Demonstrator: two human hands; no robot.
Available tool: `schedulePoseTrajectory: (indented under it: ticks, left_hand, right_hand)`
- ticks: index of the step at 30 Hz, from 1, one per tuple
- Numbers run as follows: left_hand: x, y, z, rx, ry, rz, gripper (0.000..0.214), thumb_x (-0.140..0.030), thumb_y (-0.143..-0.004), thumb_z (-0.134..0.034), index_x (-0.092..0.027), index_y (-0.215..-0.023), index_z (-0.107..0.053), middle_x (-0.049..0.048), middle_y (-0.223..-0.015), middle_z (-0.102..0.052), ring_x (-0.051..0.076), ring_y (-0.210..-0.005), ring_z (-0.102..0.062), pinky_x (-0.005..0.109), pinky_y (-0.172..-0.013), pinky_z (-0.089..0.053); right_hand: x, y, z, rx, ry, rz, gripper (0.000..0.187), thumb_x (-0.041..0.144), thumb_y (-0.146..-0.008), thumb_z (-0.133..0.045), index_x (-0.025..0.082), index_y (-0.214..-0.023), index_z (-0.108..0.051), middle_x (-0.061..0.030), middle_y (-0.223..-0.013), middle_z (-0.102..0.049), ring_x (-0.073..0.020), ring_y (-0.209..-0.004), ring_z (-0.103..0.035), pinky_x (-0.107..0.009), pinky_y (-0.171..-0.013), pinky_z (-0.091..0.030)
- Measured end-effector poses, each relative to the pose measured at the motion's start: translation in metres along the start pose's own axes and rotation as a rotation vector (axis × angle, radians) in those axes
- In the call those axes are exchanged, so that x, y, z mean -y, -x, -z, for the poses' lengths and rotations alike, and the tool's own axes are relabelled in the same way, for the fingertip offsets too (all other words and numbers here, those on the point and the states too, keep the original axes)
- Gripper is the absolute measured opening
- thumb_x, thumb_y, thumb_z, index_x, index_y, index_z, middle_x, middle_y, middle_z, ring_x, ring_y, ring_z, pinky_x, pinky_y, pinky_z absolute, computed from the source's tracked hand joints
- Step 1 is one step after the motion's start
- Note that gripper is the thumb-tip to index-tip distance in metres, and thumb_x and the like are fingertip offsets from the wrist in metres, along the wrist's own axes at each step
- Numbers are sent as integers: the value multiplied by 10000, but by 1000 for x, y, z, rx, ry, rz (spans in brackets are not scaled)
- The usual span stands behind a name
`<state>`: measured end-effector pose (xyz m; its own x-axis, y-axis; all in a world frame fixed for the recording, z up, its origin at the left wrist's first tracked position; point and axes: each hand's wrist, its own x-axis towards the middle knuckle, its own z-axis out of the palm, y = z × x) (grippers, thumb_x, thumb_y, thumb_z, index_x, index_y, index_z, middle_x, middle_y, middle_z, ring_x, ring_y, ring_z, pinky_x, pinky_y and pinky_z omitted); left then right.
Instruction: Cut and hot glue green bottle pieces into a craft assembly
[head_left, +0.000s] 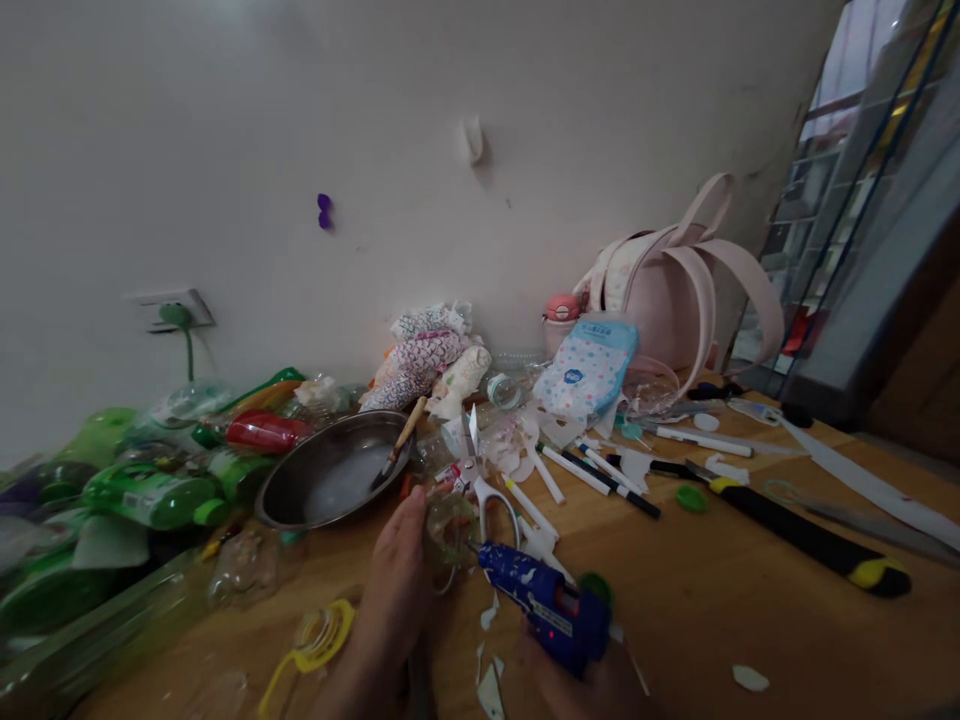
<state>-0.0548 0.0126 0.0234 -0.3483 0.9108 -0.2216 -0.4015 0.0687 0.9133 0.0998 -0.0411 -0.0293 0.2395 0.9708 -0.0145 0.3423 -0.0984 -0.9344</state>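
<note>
The right hand (604,690) wraps around the handle of the blue glue gun (531,588). In this head view, the gun's long axis runs forward-left from that hand, nozzle toward the clear plastic piece (450,530). The piece lies immediately right of the left hand (399,555), the nearer hand; its fingers bend slightly, grip hidden.

Pale wall (247,120) — dimly lit, wall socket (199,306) at left, wooden tabletop (675,640), barred window (851,70) at right
</note>
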Motion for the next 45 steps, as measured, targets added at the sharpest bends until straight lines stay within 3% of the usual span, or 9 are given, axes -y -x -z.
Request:
schedulePoseTrajectory:
  ticks: [5, 9, 13, 19, 25, 32, 38, 45]
  left_hand:
    - [0, 3, -2, 24, 46, 21, 566, -525, -622, -777, -135, -1019, -674, 55, -759, -759, 143, -528, -644, 211, -438, -423]
    - [0, 3, -3, 59, 83, 30, 579, -514, -583, -802, -138, -1007, -681, 78, -811, -767, 218, -724, -712, 249, -566, -501]
    - [0, 2, -3, 66, 76, 43, 461, -444, -635, -767, -131, -968, -705, 95, -852, -771, 250, -856, -715, 273, -676, -526]
    - [-4, 6, -7, 33, 53, 56, 465, -409, -560, -809, -128, -920, -728, 91, -787, -775, 230, -701, -719, 254, -568, -519]
    - [-9, 8, -8, 17, 59, -43, 403, -383, -555, -832, -148, -874, -757, 58, -783, -778, 177, -680, -717, 213, -599, -534]
    - [-9, 8, -10, -18, 71, -46, 424, -390, -529, -846, -135, -855, -755, 48, -741, -769, 144, -621, -687, 197, -575, -524]
    - [-3, 5, -3, 56, 7, -49, 386, -344, -555, -836, -148, -877, -749, 68, -854, -767, 172, -690, -693, 227, -616, -527]
    - [1, 0, 0, 170, 8, -10, 437, -247, -500, -828, -147, -913, -728, 44, -720, -738, 165, -563, -650, 255, -534, -514]
  right_hand:
    - [-2, 0, -4, 30, 66, -15, 344, 410, -606, -520, 197, -847, -639, -65, -644, -677, -256, -631, -672, -308, -660, -540]
    - [1, 1, -3, 0, 31, -1, 383, 441, -620, -509, 160, -842, -643, -115, -708, -695, -278, -707, -694, -311, -730, -549]
    - [5, 0, 0, 30, -1, -60, 372, 427, -588, -551, 178, -844, -656, -92, -696, -706, -269, -681, -698, -288, -658, -549]
    - [6, -3, 2, 78, -26, -56, 263, 447, -589, -535, 233, -720, -613, -66, -638, -693, -264, -708, -695, -284, -674, -532]
    - [13, -4, 4, -11, -83, -166, 400, 494, -562, -544, 187, -814, -593, -129, -770, -736, -285, -733, -707, -308, -654, -538]
    - [19, -2, 9, 93, -90, -117, 352, 458, -553, -523, 190, -768, -604, -118, -757, -717, -265, -740, -698, -279, -718, -542]
    - [13, -4, 6, 89, -10, -89, 381, 474, -601, -463, 182, -807, -595, -110, -693, -706, -272, -676, -690, -310, -674, -546]
    - [12, -4, 4, 33, 10, -139, 414, 485, -598, -475, 172, -819, -632, -136, -794, -743, -290, -783, -715, -302, -696, -542]
